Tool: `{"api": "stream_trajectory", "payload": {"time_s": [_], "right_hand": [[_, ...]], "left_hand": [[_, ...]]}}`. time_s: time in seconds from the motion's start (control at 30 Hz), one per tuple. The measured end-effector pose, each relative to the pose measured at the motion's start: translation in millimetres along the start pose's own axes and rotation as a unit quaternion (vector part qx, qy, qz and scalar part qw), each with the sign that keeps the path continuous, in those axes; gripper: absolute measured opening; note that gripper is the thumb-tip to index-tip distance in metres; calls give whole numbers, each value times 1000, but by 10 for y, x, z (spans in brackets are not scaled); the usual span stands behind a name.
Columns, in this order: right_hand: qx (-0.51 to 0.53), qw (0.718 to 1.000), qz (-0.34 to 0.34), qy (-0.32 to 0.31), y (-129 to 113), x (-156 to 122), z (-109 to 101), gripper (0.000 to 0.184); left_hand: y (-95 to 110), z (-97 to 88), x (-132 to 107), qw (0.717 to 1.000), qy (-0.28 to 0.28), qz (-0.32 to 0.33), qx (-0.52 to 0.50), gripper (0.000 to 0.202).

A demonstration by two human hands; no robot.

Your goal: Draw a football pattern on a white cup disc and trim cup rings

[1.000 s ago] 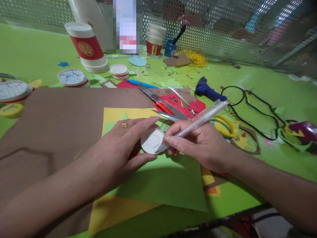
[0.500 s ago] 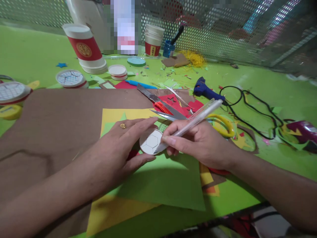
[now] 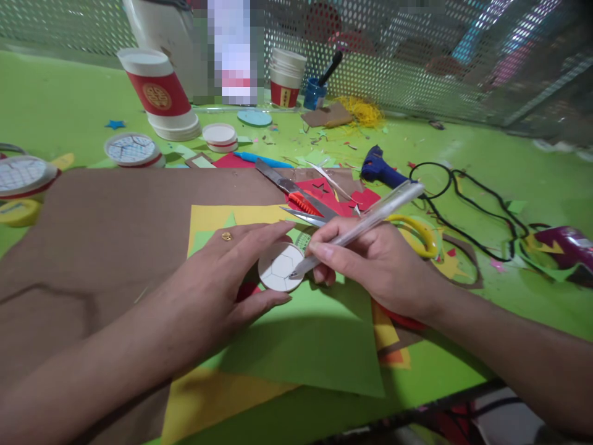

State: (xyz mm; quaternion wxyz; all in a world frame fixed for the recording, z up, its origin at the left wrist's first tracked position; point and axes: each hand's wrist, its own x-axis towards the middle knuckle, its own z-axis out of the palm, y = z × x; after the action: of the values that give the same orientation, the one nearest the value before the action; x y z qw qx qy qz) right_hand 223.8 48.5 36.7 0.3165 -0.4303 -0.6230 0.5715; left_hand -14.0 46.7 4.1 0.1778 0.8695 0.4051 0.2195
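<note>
A small white paper-cup bottom [image 3: 279, 267] with pen lines in a hexagon pattern lies on green paper [image 3: 306, 343]. My left hand [image 3: 222, 275] rests over its left side, index finger and thumb spread around it, holding it steady; a gold ring is on one finger. My right hand [image 3: 370, 259] grips a clear white pen [image 3: 365, 219], whose tip touches the disc's right edge.
Scissors [image 3: 315, 207] with yellow handles and red paper scraps lie just behind my hands. A blue glue gun [image 3: 382, 170] and black cord sit to the right. Red-and-white paper cups [image 3: 160, 93], cut cup bottoms and a blue paint pot stand behind. Brown card covers the left.
The pen tip has shifted slightly along the disc's right edge, and the pen lies flatter. My left hand stays put on the disc.
</note>
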Motion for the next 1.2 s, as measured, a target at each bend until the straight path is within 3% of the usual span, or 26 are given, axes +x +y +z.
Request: {"api": "stream_trajectory", "payload": {"time_s": [0.97,1.2], "right_hand": [[-21,999,29,-28,2,-41,26,11],[-11,1000,3,1,30,-32,36,9]], "left_hand": [[3,8,5,1000,2,3,-8,64],[-17,14,-9,1000,2,7,-5,64]]}}
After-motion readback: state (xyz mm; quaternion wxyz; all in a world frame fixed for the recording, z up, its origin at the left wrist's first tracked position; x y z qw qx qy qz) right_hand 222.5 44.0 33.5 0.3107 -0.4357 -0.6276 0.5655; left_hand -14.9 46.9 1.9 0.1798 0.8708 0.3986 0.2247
